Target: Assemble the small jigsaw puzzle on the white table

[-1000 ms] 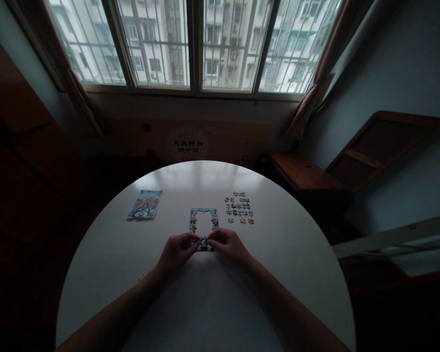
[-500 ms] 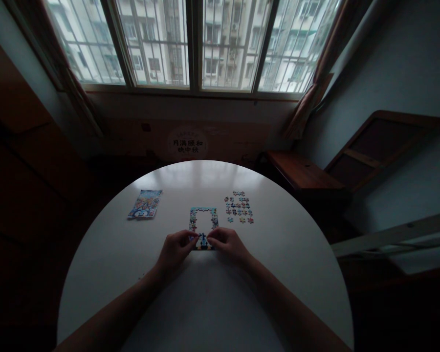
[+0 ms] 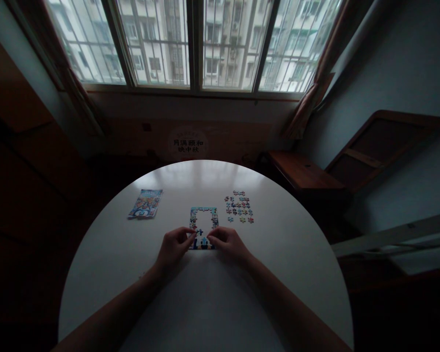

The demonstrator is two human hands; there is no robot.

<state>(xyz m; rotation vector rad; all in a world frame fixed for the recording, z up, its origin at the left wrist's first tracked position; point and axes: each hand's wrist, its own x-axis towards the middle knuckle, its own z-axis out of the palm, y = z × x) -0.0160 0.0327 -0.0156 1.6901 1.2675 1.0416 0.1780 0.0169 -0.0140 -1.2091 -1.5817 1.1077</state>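
Note:
A partly assembled jigsaw puzzle [image 3: 204, 209] lies on the round white table, its border joined around a bare white middle. My left hand [image 3: 174, 244] is at its lower left, thumb and forefinger closed on a small dark blue puzzle piece [image 3: 200, 232] held over the lower part of the puzzle. Opposite, my right hand [image 3: 227, 242] rests at the puzzle's lower right edge with its fingers pinched together. Whether anything sits between those fingertips is too small to see. Both hands cover parts of the puzzle's sides.
Loose puzzle pieces [image 3: 239, 206] are spread in rough rows right of the puzzle. On the left lies a printed picture packet [image 3: 145, 204]. The white table [image 3: 205, 303] has a curved edge, with a wooden bench [image 3: 304, 171] beyond it at the right.
My left hand has shifted slightly left, away from my right fingertips, carrying the dark blue puzzle piece. My right hand has stayed nearly still.

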